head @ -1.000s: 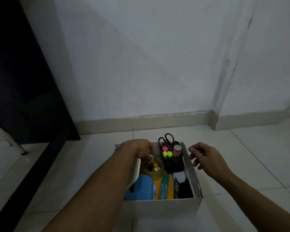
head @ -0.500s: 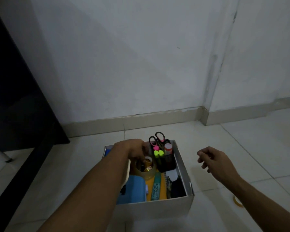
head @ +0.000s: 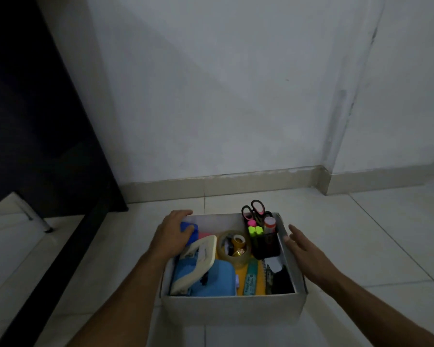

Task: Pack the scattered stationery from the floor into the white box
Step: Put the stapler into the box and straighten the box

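- The white box point(head: 233, 306) holds a tape roll point(head: 233, 256), a hole punch point(head: 198, 261), and a black cup point(head: 266, 244) with scissors point(head: 253, 211).
- The left hand point(head: 172, 236) grips its left rim; the right hand point(head: 303, 249) lies flat against the right wall.

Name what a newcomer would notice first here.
The packed white box at bottom centre stands out, with neon highlighters and pink-handled scissors upright in a black pen holder at its far right corner. The left hand curls over its far left corner; the right hand, fingers straight, is at its right wall.
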The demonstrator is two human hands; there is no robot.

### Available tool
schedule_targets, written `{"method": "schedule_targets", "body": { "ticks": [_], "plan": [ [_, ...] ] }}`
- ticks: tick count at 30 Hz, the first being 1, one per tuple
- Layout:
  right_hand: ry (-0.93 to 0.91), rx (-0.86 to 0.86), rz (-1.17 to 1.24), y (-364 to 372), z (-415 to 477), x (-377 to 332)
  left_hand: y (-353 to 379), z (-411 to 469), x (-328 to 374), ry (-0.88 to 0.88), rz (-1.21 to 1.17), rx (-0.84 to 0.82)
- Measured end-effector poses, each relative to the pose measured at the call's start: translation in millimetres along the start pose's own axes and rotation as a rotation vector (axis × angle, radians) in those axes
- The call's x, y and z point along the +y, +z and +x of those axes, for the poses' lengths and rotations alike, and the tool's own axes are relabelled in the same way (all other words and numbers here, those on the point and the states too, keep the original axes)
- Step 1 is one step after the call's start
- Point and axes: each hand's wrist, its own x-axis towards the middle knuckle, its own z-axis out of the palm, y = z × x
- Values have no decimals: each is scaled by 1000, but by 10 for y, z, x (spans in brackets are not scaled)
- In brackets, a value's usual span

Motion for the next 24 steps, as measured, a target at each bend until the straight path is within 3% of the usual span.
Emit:
{"method": "schedule_targets", "body": {
  "ticks": [8,14,24],
  "plan": [
    [192,-10,76,225,-97,26,156,-579,-97,-444,-382,-42],
    [95,91,21,293,-93,115,176,-586,-62,-486,-369,7],
    [88,179,-7,287,481,43,287,-116,-95,-512,-378,74]
  ]
}}
